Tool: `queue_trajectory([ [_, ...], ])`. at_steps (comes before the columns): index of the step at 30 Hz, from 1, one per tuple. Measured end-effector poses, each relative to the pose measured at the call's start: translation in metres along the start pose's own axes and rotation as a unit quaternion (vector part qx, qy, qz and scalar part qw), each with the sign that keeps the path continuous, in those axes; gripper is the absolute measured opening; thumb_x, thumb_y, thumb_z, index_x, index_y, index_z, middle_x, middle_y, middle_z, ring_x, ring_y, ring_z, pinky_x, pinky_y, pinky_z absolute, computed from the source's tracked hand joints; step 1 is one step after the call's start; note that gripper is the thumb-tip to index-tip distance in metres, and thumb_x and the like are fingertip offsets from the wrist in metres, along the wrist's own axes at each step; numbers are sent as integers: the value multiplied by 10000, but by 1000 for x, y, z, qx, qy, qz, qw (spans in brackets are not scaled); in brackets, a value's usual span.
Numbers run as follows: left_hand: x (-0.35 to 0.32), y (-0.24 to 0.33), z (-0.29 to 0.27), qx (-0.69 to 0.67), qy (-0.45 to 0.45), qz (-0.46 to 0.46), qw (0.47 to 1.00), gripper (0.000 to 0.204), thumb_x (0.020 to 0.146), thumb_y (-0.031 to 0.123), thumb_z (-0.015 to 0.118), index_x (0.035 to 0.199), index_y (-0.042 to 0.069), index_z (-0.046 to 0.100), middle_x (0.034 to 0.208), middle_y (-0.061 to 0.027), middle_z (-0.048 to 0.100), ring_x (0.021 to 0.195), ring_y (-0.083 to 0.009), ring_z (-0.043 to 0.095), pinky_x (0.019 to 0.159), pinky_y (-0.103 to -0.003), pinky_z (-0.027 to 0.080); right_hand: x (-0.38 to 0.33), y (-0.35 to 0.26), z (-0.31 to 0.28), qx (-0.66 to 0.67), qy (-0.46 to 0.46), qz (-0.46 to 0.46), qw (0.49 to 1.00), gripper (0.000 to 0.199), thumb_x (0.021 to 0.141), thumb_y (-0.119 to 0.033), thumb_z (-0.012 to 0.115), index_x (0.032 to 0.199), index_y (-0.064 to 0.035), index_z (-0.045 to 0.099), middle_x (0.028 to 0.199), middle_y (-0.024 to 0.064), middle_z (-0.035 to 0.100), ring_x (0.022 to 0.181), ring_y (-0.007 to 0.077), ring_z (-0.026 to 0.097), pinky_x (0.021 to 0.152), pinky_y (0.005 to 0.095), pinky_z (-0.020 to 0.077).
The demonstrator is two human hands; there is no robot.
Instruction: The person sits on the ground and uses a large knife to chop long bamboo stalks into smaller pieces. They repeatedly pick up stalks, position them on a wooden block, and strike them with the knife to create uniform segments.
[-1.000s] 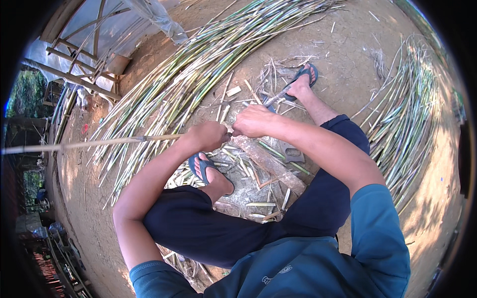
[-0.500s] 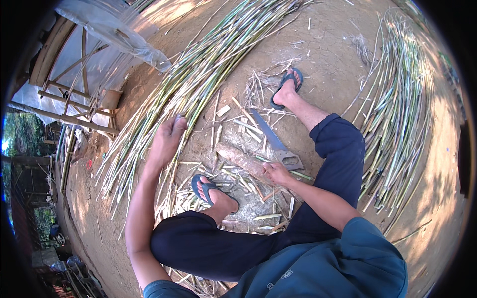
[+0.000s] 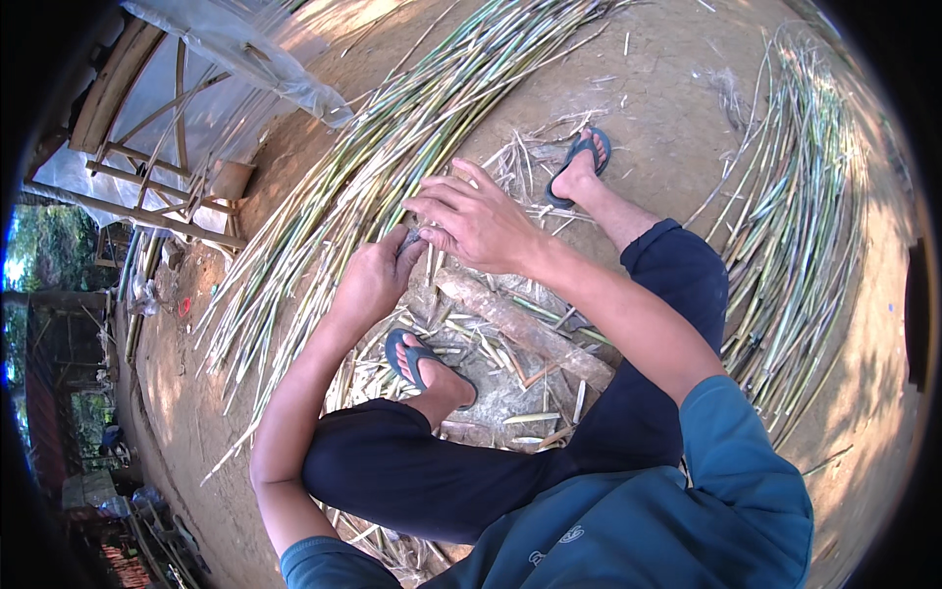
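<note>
My left hand [image 3: 373, 282] is closed, thumb and fingers pinched round a small dark grey thing [image 3: 413, 237] that I cannot make out. Right beside it is my right hand [image 3: 479, 222], its fingers spread and its thumb close to that small thing. Below both hands a thick, pale brown log [image 3: 525, 329] lies slantwise on the ground between my feet. Cut stick pieces [image 3: 481, 348] are scattered around the log. My right forearm covers the place where a handsaw lay.
A long heap of green and tan thin stalks [image 3: 392, 147] stretches along the left. Another stalk bundle [image 3: 795, 226] lies at the right. A wooden frame with plastic sheeting [image 3: 265, 74] and a brown bucket [image 3: 232, 181] stand at the far left.
My right hand has let go of the log and moved up and left to my left hand. My left hand has shifted slightly right and nearer. The log's near end has swung right.
</note>
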State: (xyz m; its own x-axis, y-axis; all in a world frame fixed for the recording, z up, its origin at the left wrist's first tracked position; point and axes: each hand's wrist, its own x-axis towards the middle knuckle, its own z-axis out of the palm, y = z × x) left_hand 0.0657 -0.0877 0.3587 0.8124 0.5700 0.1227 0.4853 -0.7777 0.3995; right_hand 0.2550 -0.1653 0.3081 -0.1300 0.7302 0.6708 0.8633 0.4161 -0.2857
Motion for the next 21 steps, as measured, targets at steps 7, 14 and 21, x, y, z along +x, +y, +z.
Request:
queue_trajectory([
  [7,0,-4,11,25,-39,9,999,277,966,288,568,945,12,563,718,-285,613,745,-498,597,657,-566,459,0,2,-1,98,-96,98,986,238,913,-264,594,780,-71,637,631,171,626,588,388,621,570,494,481],
  [14,22,-30,30,138,13,-14,990,291,994,298,516,960,11,548,647,-254,629,608,-450,638,540,-556,492,-35,-42,30,269,47,206,940,252,851,-189,611,639,-55,634,530,136,605,526,321,643,530,437,516],
  [21,-1,-7,34,323,-65,-7,944,272,1011,290,469,949,35,539,634,-197,646,605,-387,669,498,-478,527,-57,-39,27,26,137,240,961,333,941,-337,566,1002,-28,677,823,178,674,755,292,676,694,462,509],
])
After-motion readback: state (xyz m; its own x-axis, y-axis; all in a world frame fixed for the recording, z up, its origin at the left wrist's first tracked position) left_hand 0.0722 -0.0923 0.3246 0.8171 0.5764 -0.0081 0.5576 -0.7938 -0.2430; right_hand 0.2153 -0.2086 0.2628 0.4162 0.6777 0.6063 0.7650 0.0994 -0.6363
